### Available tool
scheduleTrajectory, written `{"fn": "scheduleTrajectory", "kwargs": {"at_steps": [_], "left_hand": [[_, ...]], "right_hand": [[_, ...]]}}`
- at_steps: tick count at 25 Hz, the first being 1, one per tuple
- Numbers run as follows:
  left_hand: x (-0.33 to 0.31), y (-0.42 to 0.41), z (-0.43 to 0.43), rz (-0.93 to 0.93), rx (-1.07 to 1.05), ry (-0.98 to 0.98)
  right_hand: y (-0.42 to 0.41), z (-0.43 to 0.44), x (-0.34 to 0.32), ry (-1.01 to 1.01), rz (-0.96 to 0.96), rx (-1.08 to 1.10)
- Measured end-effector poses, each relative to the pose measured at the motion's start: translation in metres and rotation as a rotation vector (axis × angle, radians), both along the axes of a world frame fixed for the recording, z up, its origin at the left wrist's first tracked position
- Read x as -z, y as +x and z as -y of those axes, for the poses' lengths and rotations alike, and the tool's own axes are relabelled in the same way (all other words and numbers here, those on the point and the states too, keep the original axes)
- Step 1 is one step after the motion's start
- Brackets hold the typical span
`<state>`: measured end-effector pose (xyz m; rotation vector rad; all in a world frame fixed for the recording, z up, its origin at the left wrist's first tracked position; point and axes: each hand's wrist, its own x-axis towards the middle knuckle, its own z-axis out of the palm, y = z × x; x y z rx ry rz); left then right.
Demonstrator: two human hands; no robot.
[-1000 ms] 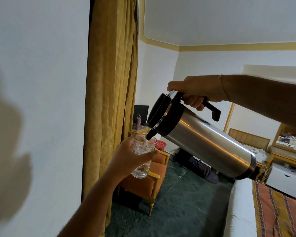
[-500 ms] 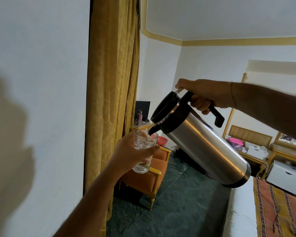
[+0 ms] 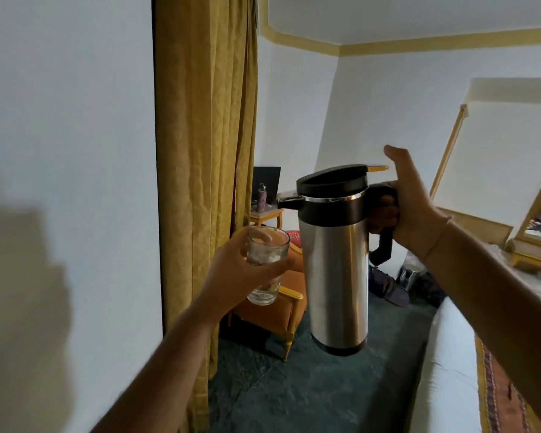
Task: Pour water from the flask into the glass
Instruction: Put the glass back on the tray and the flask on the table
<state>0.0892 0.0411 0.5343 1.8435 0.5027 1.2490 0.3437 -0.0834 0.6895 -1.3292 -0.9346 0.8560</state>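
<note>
Evidently the pouring looks done: the right hand has its fingers wrapped round the handle of the upright flask, just beside the water-filled glass gripped by the left hand.

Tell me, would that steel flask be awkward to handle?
Probably stiff: the flask has a metal body. Its smooth shine looks slippery, so the right hand grips the handle instead. Tall and narrow, it might tip if set down carelessly.
</note>
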Motion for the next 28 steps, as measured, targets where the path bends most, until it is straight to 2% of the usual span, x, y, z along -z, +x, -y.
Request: {"fn": "scheduleTrajectory", "kwargs": {"at_steps": [5,9,15,19,25,28], "left_hand": [[0.054,-0.003,-0.001,-0.08,-0.083,-0.088],[0.129,-0.012,-0.003,-0.223,-0.098,-0.122],[0.317,-0.031,0.005,-0.473,-0.201,-0.32],[0.443,-0.06,0.026,-0.597,-0.21,-0.45],[0.608,-0.091,0.048,-0.782,-0.288,-0.588],[0.672,-0.097,0.055,-0.837,-0.361,-0.633]], "right_hand": [[0.009,0.007,0.111,0.159,-0.308,0.202],[0.0,0.007,0.214,0.171,-0.38,0.307],[-0.011,0.015,0.43,-0.063,-0.449,0.547],[-0.029,0.032,0.568,-0.223,-0.531,0.567],[-0.05,0.046,0.729,-0.37,-0.534,0.601],[-0.052,0.047,0.776,-0.378,-0.53,0.614]]}}
